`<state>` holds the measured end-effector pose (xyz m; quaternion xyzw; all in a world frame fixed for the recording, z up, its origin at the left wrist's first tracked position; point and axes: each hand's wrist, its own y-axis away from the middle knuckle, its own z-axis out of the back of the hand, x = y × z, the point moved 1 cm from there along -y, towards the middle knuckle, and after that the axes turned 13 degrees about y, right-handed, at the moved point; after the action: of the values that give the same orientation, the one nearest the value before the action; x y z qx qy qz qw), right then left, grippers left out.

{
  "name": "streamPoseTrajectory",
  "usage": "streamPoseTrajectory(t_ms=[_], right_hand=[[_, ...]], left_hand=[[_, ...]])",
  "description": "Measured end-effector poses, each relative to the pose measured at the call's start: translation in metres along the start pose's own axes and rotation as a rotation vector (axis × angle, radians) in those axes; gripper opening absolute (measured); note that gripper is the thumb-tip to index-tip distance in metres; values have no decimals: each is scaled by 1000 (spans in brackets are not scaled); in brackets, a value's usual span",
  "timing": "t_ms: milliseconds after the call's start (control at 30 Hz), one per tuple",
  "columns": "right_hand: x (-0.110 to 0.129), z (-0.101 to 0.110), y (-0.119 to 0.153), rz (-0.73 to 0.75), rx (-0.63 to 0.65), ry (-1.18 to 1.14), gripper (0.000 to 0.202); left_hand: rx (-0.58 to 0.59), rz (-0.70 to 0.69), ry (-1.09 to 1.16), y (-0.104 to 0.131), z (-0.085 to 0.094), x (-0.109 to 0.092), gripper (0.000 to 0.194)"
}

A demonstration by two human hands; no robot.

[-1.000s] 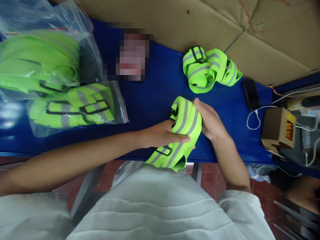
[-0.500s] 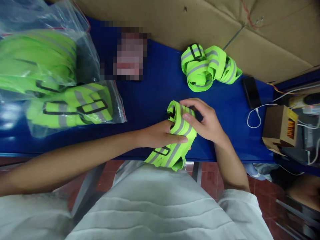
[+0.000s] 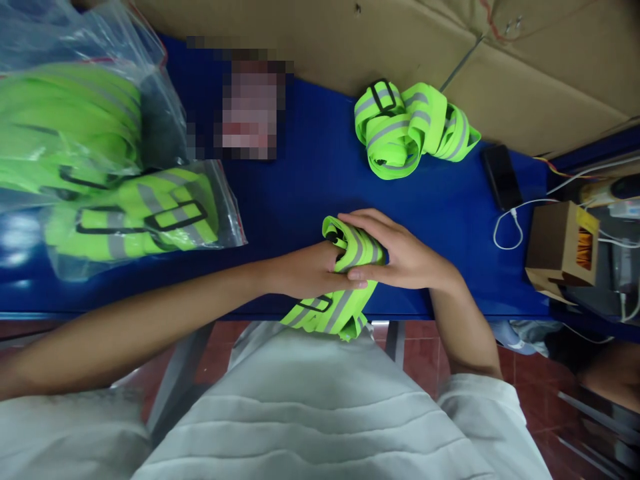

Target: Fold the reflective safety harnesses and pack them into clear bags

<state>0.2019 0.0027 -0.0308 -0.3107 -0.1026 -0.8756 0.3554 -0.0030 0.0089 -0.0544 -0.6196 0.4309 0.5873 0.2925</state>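
A folded bundle of lime-yellow reflective straps point(image 3: 345, 310) with grey stripes and a black buckle is between my hands at the table's front edge. My left hand point(image 3: 317, 270) grips its left side, some fingers hidden inside or under the straps. Over the bundle's upper right part lies my right hand point(image 3: 400, 257), its fingers and thumb wrapped round the folds. Farther back, a loose coil of the same straps point(image 3: 395, 140) rests on the blue table. Clear plastic bags hold more straps point(image 3: 165, 213) at the left.
The blue table point(image 3: 310, 173) meets a brown covered panel point(image 3: 310, 33) at the back. A black phone point(image 3: 501, 177), white cables and an open cardboard box point(image 3: 560, 243) are at the right. A pixelated item point(image 3: 253, 110) lies back left. Part of a person point(image 3: 610, 377) shows at lower right.
My right hand has moved down and farther over the bundle, its thumb now near my left thumb. The bundle's top has shifted slightly down and left. The whole view has shifted a little.
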Motion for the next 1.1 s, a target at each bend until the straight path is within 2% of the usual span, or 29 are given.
streamPoseTrajectory(t_ms=[100, 200, 267, 367, 500, 667, 767, 900, 1100], right_hand=[[2, -1, -2, -16, -49, 30, 70], [6, -2, -4, -69, -123, 44, 53], [9, -2, -4, -137, -197, 43, 43], [14, -5, -3, -267, -314, 26, 34], [16, -7, -2, -383, -357, -65, 29], [17, -1, -1, -437, -418, -178, 27], [16, 4, 1, -475, -450, -272, 23], [12, 3, 0, -556, -457, -413, 27], [6, 4, -2, -586, -331, -714, 29]], left_hand=[[-59, 58, 101, -1, 2, -1, 24], [-84, 190, 442, -1, 2, -4, 27], [-91, 258, 662, -1, 1, -5, 29], [-105, 277, 767, 1, 2, -7, 31], [-58, 246, 667, 2, 6, -6, 27], [-56, 233, 473, 2, 11, -5, 28], [-84, 232, 449, 2, 12, -5, 30], [-117, 214, 431, 1, 9, -5, 29], [-288, -38, 192, -1, -5, -6, 19]])
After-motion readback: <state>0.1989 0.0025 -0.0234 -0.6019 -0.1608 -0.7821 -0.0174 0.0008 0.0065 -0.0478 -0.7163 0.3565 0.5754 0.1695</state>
